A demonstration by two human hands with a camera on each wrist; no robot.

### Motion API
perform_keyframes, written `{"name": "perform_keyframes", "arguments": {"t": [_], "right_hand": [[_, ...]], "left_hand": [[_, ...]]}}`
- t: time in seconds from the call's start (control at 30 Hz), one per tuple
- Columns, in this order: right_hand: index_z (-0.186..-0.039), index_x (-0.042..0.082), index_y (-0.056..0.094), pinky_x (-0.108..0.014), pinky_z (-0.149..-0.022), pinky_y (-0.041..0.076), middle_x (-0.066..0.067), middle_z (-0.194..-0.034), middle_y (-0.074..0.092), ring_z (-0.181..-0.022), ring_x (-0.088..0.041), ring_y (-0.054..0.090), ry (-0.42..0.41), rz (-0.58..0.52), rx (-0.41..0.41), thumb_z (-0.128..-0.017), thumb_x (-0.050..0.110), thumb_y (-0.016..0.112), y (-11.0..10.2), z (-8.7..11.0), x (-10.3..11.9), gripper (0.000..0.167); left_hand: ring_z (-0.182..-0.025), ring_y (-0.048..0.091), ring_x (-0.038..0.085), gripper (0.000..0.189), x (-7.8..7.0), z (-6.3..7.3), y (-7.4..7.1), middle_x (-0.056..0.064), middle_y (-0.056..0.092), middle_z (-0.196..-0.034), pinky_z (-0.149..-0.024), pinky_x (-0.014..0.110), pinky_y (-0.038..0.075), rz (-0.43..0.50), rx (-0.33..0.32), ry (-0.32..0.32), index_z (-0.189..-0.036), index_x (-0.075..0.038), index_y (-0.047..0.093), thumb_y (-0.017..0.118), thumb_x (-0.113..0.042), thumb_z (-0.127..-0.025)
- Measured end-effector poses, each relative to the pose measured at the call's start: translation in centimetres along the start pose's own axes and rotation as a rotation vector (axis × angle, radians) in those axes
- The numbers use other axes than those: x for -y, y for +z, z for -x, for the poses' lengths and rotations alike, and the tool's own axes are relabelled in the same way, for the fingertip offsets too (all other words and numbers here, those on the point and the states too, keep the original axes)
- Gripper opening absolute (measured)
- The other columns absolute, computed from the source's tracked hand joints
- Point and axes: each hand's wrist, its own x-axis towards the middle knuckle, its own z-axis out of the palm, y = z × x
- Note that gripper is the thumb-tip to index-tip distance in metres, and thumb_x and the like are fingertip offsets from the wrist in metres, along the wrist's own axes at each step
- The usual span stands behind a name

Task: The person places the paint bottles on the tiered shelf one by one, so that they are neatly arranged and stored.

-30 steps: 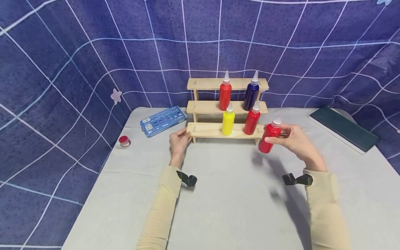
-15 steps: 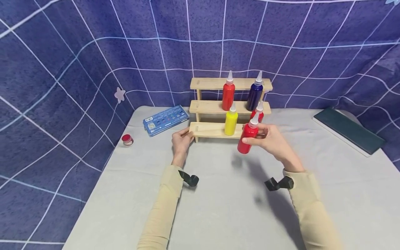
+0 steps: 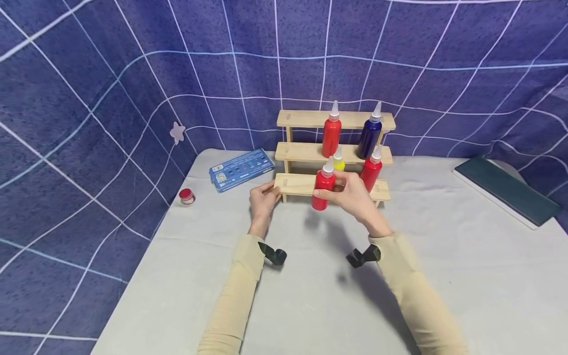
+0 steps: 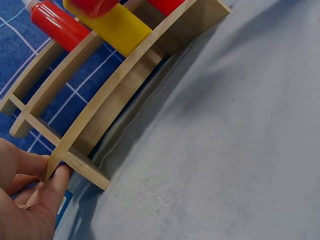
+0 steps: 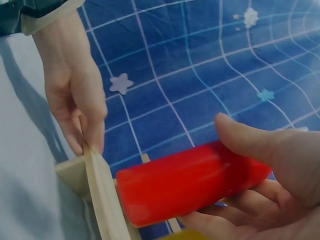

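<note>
My right hand holds a red squeeze bottle with a white pointed nozzle, in front of the lowest shelf of a three-step wooden rack. In the right wrist view, thumb and fingers wrap the bottle's side, its base close to the shelf edge. My left hand pinches the left end of that shelf, seen close up in the left wrist view. A yellow bottle, partly hidden behind the held one, and another red bottle stand on the lowest shelf. The middle shelf bears a red bottle and a dark blue bottle.
Left of the rack lies a flat blue box, with a small red-lidded jar nearer the table's left edge. A dark green book lies at the right. A blue gridded curtain hangs behind the table.
My right hand has carried the red bottle leftward, past the standing red bottle and in front of the yellow one. The left hand stays on the rack; the head view has shifted slightly.
</note>
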Motion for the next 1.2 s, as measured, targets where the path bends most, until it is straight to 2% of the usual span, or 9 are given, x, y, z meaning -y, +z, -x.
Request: {"name": "perform_keyframes", "arguments": {"t": [0.13, 0.4, 0.77, 1.0, 1.2], "right_hand": [[-0.116, 0.0, 0.066, -0.028, -0.075, 0.056, -0.017, -0.103, 0.071, -0.092, -0.026, 0.07, -0.009, 0.019, -0.03, -0.081, 0.008, 0.079, 1.3, -1.2, 0.3, 0.038], [-0.115, -0.001, 0.065, -0.031, -0.079, 0.057, -0.018, -0.104, 0.072, -0.09, -0.027, 0.068, -0.052, 0.073, -0.109, -0.082, 0.01, 0.078, 3.5, -3.5, 0.1, 0.037], [-0.116, -0.001, 0.063, -0.036, -0.083, 0.055, -0.018, -0.107, 0.07, -0.093, -0.029, 0.063, -0.064, 0.101, -0.2, -0.084, 0.011, 0.077, 5.4, -5.8, -1.6, 0.037], [-0.118, -0.002, 0.062, -0.039, -0.09, 0.055, -0.018, -0.109, 0.069, -0.097, -0.029, 0.062, -0.033, 0.084, -0.211, -0.085, 0.012, 0.076, 5.8, -6.4, -2.3, 0.038], [-0.123, 0.0, 0.06, -0.04, -0.093, 0.055, -0.018, -0.114, 0.068, -0.101, -0.029, 0.062, -0.03, 0.074, -0.206, -0.086, 0.013, 0.076, 6.3, -7.1, -2.2, 0.043]], "left_hand": [[-0.107, 0.065, 0.033, 0.034, -0.1, 0.1, 0.2, 0.027, 0.065, -0.118, -0.084, 0.027, 0.06, 0.011, 0.003, -0.002, -0.123, 0.007, 0.062, 0.063, 0.007, -0.089], [-0.098, 0.068, 0.026, 0.034, -0.1, 0.2, 0.4, 0.025, 0.067, -0.114, -0.081, 0.025, 0.061, -0.035, -0.007, 0.002, -0.122, 0.005, 0.064, 0.064, 0.005, -0.088], [-0.102, 0.068, 0.028, 0.033, 0.1, 0.5, 0.7, 0.026, 0.067, -0.115, -0.081, 0.026, 0.06, -0.024, -0.012, -0.017, -0.121, 0.006, 0.064, 0.065, 0.006, -0.088], [-0.105, 0.067, 0.03, 0.033, 0.3, 0.4, 0.6, 0.026, 0.066, -0.116, -0.086, 0.031, 0.06, -0.007, -0.006, -0.008, -0.121, 0.007, 0.063, 0.064, 0.007, -0.088], [-0.102, 0.068, 0.029, 0.033, 0.1, 0.1, 0.3, 0.026, 0.066, -0.116, -0.083, 0.028, 0.06, -0.009, -0.031, 0.01, -0.12, 0.006, 0.064, 0.064, 0.007, -0.087]]}}
